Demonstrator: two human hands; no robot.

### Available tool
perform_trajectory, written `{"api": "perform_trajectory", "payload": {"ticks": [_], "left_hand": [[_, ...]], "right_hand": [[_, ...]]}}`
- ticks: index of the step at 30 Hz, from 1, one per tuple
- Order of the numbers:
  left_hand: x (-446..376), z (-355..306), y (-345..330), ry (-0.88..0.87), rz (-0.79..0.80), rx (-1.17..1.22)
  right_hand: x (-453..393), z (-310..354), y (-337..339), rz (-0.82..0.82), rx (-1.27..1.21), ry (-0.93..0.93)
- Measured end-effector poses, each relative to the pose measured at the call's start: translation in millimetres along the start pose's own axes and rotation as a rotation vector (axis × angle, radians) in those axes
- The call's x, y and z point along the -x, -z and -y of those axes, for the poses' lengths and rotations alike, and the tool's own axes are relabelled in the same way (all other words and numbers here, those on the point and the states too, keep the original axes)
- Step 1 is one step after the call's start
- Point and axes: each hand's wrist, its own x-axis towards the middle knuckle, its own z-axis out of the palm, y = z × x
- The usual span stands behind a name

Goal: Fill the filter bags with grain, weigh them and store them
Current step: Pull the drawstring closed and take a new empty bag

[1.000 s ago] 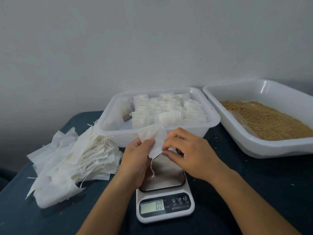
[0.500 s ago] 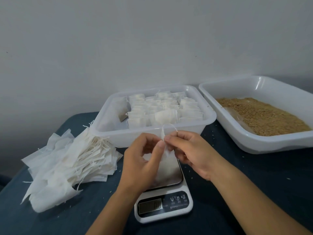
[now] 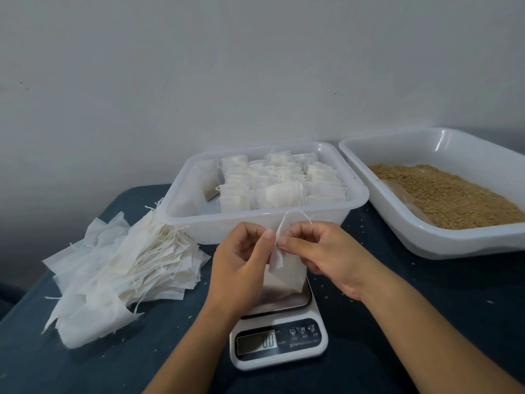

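White tray (image 3: pixel 397 223) of grain (image 3: pixel 446 194) at right, clear tub (image 3: pixel 352 191) of filled bags (image 3: pixel 281 180) behind the scale (image 3: pixel 278 336), left hand (image 3: pixel 241 265) and right hand (image 3: pixel 324 251) both pinching the top of one empty filter bag (image 3: pixel 287 268) above the scale platform, drawstring (image 3: pixel 295 216) looping up

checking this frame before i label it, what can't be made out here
Head view only:
- Filter bag: whether any grain is inside; its mouth is pinched between left hand and right hand.
- Scale platform: mostly hidden behind the bag and hands.
- Scale button labels: too small to read.
- Grain tray: right end cut off by the frame edge.
- Storage tub: the back rows of its filled bags overlap, so they cannot be counted.
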Motion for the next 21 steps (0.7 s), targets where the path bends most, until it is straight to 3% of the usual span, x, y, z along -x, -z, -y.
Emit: {"api": "perform_trajectory", "payload": {"ticks": [21], "left_hand": [[3.6,-0.7,-3.8,-0.070,0.037,-0.106]], "right_hand": [[1.4,3.9,-6.0,-0.035,0.049,0.097]]}}
